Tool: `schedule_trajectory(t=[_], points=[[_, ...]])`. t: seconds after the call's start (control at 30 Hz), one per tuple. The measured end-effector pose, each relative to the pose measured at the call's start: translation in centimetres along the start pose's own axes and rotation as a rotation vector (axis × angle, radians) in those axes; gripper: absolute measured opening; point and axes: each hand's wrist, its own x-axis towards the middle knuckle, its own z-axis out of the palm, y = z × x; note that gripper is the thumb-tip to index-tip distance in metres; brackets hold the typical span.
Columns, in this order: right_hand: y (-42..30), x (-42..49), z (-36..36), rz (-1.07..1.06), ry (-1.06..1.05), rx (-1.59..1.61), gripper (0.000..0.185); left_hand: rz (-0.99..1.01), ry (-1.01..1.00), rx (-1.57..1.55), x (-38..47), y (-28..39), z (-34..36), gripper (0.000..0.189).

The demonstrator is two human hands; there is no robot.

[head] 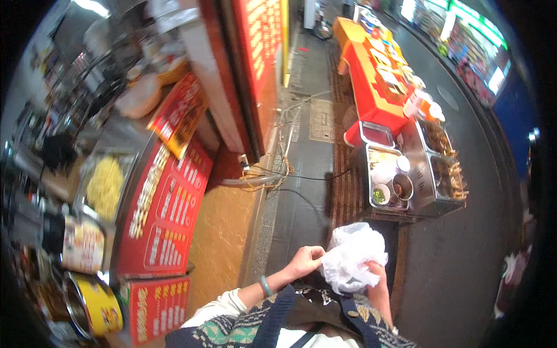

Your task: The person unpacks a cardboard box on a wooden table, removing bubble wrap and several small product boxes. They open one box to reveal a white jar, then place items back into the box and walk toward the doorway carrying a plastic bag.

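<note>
A crumpled white plastic bag [353, 256] hangs in front of my chest, held between both hands. My left hand [306, 262] pinches the bag's left edge between thumb and fingers. A pale green bangle [266, 286] circles that wrist. On the other side, my right hand [377, 273] grips the bag, its fingers partly covered by the plastic. What the bag contains, if anything, is hidden. Just beyond it stands a steel food cart [420, 182], carrying a metal tray [372, 191] with a bowl of chopped greens [381, 194] and a steel pot [402, 187].
Skewers [456, 180] stand in the cart's right-hand wells. Behind it runs a table with a red cloth [363, 82], loaded with packages. To my left is a counter with a red menu board [161, 217] and a tray of yellow noodles [105, 187]. Cables [285, 161] cross the pavement.
</note>
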Motion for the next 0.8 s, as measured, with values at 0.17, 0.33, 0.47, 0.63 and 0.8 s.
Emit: schedule_trajectory(t=[0.17,0.33,0.47,0.63,0.8], points=[[-3.7,14.1,2.2,0.100,0.088,-0.002,0.033,-0.147,-0.082,0.012,12.0,1.7,-7.8,0.033],[-10.8,31.2,7.6,0.068,-0.113,0.243,0.034,-0.212,0.060,-0.179,25.8,8.2,-15.7,0.024],[-16.3,40.6,10.2,0.156,-0.171,0.228,0.038,-0.183,0.194,-0.191,33.6,13.3,-19.3,0.014],[-19.3,50.3,9.9,0.107,-0.125,0.298,0.051,-0.282,0.116,-0.419,45.3,16.6,-22.7,0.040],[-21.8,58.4,7.9,0.216,-0.011,0.602,0.058,-0.257,-0.105,-0.472,59.0,17.3,-26.4,0.087]])
